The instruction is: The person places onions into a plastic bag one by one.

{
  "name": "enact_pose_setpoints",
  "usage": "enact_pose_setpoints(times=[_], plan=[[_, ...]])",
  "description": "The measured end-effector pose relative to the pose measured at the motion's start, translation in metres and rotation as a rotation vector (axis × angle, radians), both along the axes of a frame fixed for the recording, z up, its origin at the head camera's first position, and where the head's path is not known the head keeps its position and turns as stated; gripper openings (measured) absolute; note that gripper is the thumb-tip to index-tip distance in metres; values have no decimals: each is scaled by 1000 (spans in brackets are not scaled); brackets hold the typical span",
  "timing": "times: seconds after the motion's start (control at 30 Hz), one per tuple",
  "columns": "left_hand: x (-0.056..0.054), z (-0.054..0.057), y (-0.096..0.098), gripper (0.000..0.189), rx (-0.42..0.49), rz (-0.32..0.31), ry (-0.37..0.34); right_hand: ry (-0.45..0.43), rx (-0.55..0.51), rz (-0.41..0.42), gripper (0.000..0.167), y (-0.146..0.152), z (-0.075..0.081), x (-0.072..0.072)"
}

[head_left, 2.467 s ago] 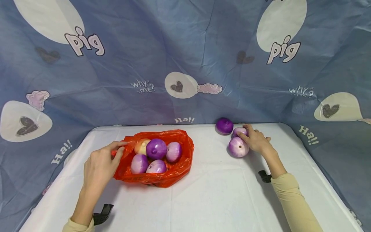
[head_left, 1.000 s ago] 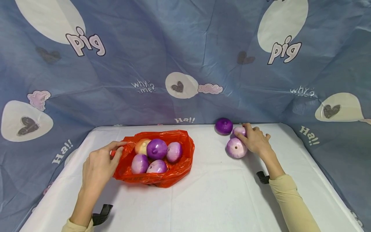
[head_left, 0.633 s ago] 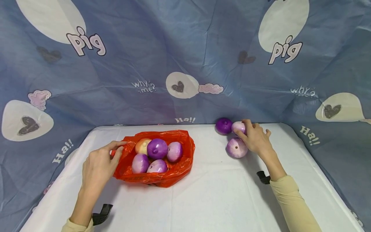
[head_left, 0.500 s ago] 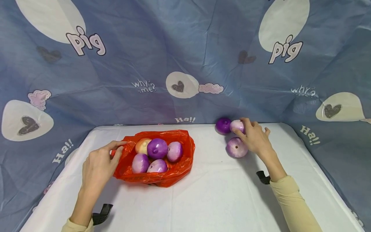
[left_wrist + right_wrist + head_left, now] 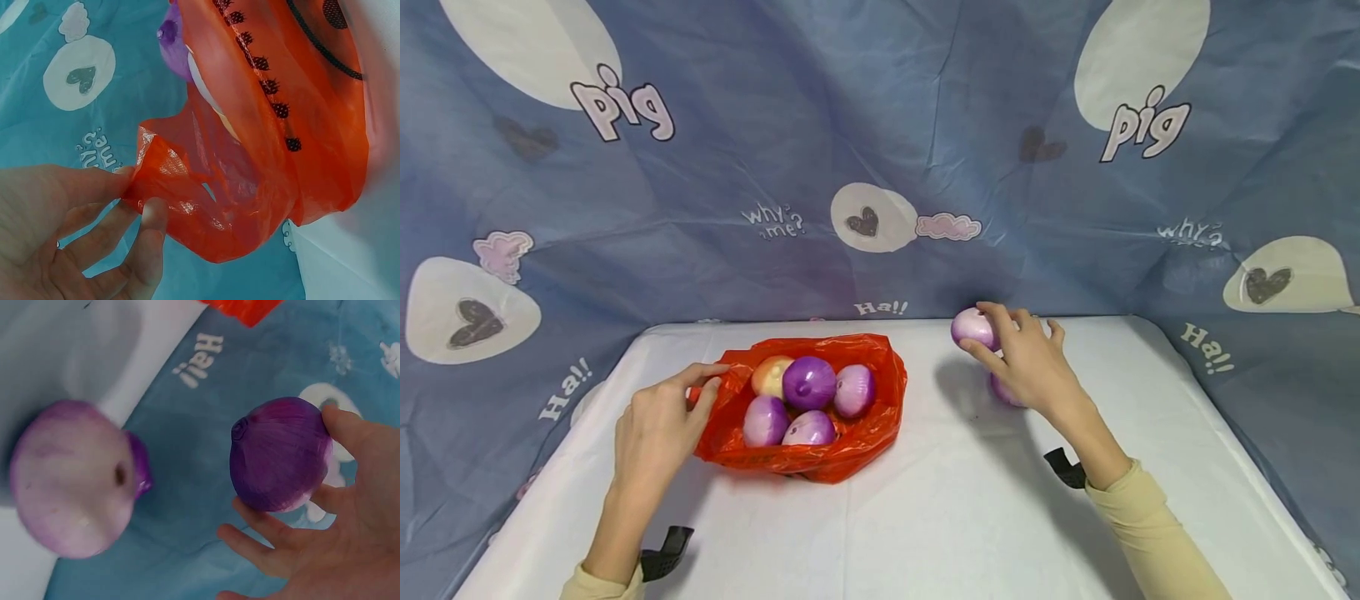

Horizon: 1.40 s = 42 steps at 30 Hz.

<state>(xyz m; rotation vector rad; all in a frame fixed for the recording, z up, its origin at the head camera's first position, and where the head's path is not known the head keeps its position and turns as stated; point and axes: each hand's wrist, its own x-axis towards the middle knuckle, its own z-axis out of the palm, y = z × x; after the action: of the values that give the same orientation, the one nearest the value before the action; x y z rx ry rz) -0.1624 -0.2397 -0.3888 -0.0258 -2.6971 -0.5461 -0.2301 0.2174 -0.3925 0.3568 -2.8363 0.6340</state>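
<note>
My left hand pinches the left edge of a red plastic bag between thumb and fingers; the left wrist view shows the thin film bunched at the fingertips. Inside the bag's wide mouth lie several purple onions and a yellow onion. With its thumb and fingers curled round a purple onion, my right hand holds it above the back of the table. Below that hand a paler onion sits on the cloth, partly covered in the head view. Another purple onion peeks out behind it.
A white cloth covers the table. Directly behind its back edge hangs a blue printed curtain, which also runs along both sides. Black wrist mounts stick out from both forearms.
My right hand has drawn one purple onion off the group, lifted it and brought it leftward; it now covers the dark purple one in the head view. My left hand keeps its place on the bag.
</note>
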Motion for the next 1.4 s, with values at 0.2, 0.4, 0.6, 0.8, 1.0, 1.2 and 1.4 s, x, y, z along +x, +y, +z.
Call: enact_pose_setpoints(times=[0.2,0.4,0.6,0.8,1.0,1.2,1.4], plan=[[0,1,0,24,-5,2,-8,34,4,52,65,-18,7,10],[0,2,1,23,-13,2,9,55,27,104,66,-36,8,17],[0,1,1,23,-12,-4,9,53,49,159,64,-53,4,25],[0,0,1,24,-7,-5,-4,80,95,222,62,-76,1,31],[0,0,2,25,-2,-2,-12,121,104,266,61,-96,-6,36],[0,0,2,23,-6,2,1,180,106,295,63,-109,-8,41],[0,1,3,23,-7,2,3,231,109,321,60,-119,-4,44]])
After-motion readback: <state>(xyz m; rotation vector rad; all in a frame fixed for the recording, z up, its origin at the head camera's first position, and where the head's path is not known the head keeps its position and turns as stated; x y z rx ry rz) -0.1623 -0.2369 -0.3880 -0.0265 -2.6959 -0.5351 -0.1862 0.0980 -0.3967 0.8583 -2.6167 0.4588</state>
